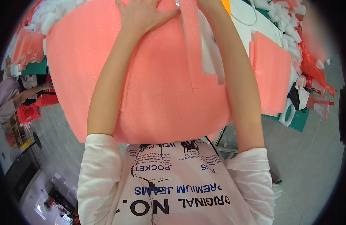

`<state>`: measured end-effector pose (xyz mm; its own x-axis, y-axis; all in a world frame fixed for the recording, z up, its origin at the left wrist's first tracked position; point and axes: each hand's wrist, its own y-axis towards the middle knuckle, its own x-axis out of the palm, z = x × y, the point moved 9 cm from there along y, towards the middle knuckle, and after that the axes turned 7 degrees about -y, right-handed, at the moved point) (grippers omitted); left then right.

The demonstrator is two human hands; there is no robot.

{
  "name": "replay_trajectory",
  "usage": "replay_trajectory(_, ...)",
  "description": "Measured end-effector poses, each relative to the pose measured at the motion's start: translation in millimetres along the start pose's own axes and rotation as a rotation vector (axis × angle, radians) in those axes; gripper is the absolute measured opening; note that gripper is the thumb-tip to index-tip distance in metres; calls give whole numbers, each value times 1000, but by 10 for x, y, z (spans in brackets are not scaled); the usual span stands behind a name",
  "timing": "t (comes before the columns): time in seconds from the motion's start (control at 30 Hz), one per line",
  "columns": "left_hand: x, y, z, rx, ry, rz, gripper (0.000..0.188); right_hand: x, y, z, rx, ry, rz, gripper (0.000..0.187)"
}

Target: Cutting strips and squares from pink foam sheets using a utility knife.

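A large pink foam sheet [161,86] lies across the table in front of me and overhangs its near edge. My left hand [143,15] presses flat on the sheet near the top of the view, fingers apart, thumb pointing toward a narrow pink foam strip [191,41]. The strip runs along the sheet's stepped cut-out and is still joined at its lower end. My right hand [207,3] is at the top edge beside the strip, its fingers cut off by the frame. A small shiny bit shows between the hands, too little to name.
Stacked pink foam sheets [272,73] stand right of my right forearm. White foam pieces [289,22] are heaped at the far right, more at far left. At left, another person [11,97] sits near a red plastic stool [28,113]. A white cable [251,18] curves on the table.
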<state>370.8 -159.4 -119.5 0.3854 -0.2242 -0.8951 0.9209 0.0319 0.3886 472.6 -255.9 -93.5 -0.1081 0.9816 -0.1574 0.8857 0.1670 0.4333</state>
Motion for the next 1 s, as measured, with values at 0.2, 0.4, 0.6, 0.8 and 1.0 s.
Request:
replay_trajectory(0.2, -7, -29, 8, -34, 7, -23, 66, 141, 101, 165, 109, -70, -52, 20)
replay_trajectory(0.4, -44, -25, 21, -12, 20, -7, 68, 137, 387, 226, 87, -228, -63, 25)
replay_trajectory(0.6, -116, -51, 67, -42, -51, 17, 76, 270, 540, 370, 35, -466, -66, 40)
replay_trajectory(0.8, -142, -86, 63, -31, 25, 92, 65, 251, 648, 528, 77, -664, 36, 50)
replay_trajectory(1.0, -48, -113, 23, -61, 11, 68, 67, -234, 847, 556, 27, -862, 122, 41)
